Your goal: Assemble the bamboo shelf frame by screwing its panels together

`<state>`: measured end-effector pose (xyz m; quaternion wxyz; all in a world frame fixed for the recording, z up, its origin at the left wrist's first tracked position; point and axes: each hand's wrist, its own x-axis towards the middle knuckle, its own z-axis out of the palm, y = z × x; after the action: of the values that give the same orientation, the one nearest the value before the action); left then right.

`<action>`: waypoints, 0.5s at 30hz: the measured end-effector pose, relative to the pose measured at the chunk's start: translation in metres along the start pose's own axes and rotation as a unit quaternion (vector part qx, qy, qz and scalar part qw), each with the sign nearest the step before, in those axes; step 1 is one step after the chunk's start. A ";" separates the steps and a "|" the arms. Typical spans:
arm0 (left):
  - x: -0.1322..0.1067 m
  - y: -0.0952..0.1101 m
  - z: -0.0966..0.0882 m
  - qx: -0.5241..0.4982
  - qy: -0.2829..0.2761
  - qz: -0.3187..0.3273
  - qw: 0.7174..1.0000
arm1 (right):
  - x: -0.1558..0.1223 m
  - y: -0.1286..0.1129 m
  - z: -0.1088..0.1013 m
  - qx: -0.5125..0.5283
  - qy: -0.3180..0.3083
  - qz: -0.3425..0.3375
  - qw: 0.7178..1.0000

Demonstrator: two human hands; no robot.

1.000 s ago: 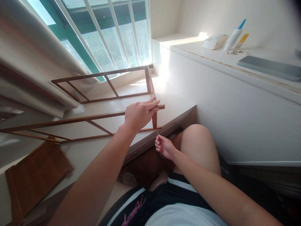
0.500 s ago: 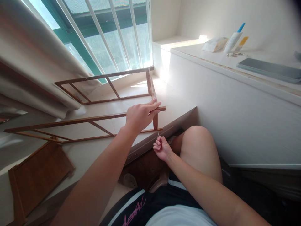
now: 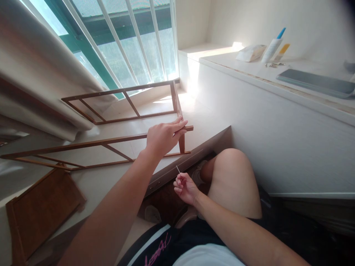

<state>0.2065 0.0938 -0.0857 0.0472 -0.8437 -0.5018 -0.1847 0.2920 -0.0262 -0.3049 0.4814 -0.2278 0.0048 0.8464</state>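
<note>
My left hand [image 3: 163, 135] grips the near top rail of a thin brown wooden frame [image 3: 83, 144] that stands on the pale floor. A second side of the frame [image 3: 122, 90] runs parallel nearer the window, joined by a cross piece at the right end. My right hand [image 3: 184, 187] is below the frame's corner, fingers pinched on a thin metal tool [image 3: 178, 169] whose tip points up and left, clear of the wood. My bare knee [image 3: 233, 166] is just right of that hand.
A brown wooden panel [image 3: 39, 210] lies on the floor at lower left. A long board [image 3: 191, 155] slants beside my knee. A white ledge [image 3: 277, 74] at right holds tubes, a pouch and a dark flat slab. Curtain and barred window fill the upper left.
My right hand has drawn down and left away from the frame's lower corner, taking the thin tool's tip off the wood. My left hand stays on the rail.
</note>
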 end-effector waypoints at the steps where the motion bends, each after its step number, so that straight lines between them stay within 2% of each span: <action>1: 0.000 0.000 0.000 0.001 0.000 0.001 1.000 | -0.003 -0.001 0.001 -0.034 0.003 -0.006 0.999; 8: 0.001 0.000 -0.003 0.001 -0.011 0.011 1.000 | -0.031 -0.040 0.008 -0.256 -0.001 -0.099 0.962; 11: 0.000 0.000 -0.004 -0.003 -0.013 0.013 1.000 | -0.044 -0.068 0.008 -0.295 0.008 -0.126 0.947; 15: -0.001 0.002 -0.007 -0.006 -0.016 0.001 1.000 | -0.061 -0.108 0.016 -0.303 0.008 -0.142 0.942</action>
<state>0.2062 0.0900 -0.0790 0.0341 -0.8471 -0.5006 -0.1748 0.4005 -0.0138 -0.2443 0.5047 -0.3677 -0.2808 0.7288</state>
